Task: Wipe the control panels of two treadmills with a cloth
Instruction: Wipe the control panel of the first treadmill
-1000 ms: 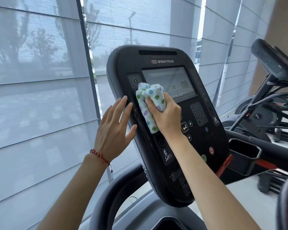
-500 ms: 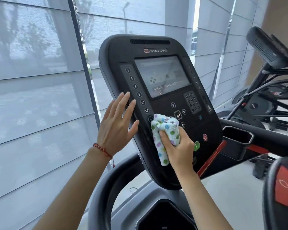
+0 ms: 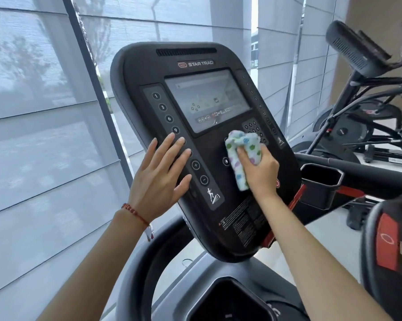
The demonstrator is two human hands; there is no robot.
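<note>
Dotted cloth [image 3: 242,154], one; hands, two, on one control panel [image 3: 218,218].

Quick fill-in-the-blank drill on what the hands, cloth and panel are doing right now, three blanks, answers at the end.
1. The right hand grips a spotted ____ against the control panel.
2. The left hand rests with straight fingers on the column of ____ buttons.
3. The brand above the screen reads STAR ____.

Missing words: cloth; numbered; TRAC

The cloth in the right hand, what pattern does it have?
White cloth with green, blue and purple dots, seen in the head view.
</note>
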